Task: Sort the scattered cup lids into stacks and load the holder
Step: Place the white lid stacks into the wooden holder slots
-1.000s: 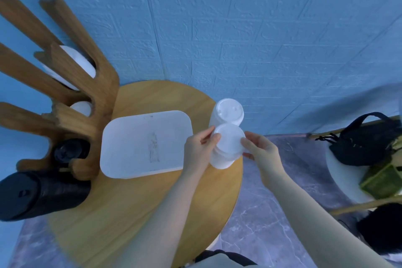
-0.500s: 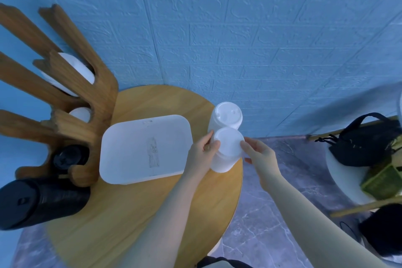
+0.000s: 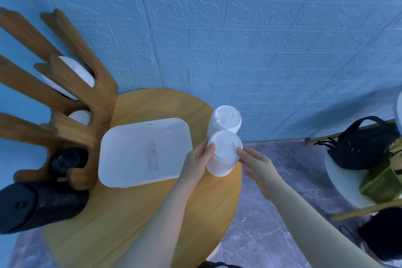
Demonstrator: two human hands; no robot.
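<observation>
Compared with a second ago, we're seeing the near stack of white lids (image 3: 224, 154) sitting a touch lower on the desk (image 3: 139, 220), and the right hand (image 3: 258, 165) has slid in so its fingertips are now touching the stack's right rim instead of hanging just off it.

Going left to right: a stack of black lids (image 3: 37, 206) is lying on its side at the far left edge, poking out of the wooden holder (image 3: 91, 98). The holder's prongs are fanning up, and we're spotting white lids (image 3: 69, 76) tucked in an upper slot, another white bit (image 3: 79, 117) lower down, and a black lid (image 3: 68, 160) near the base. Next to it a white tray (image 3: 143, 152) is lying flat on the round wooden desk.

The left hand (image 3: 199, 159) is gripping the near stack's left side, thumb and fingers curled onto it. The right hand is pinching the other side with lightly bent fingers. A second stack of white lids (image 3: 225, 121) is standing just behind, touching the near one.

Over on the right, a black bag (image 3: 361, 146) is resting on a white stool (image 3: 339, 180).
</observation>
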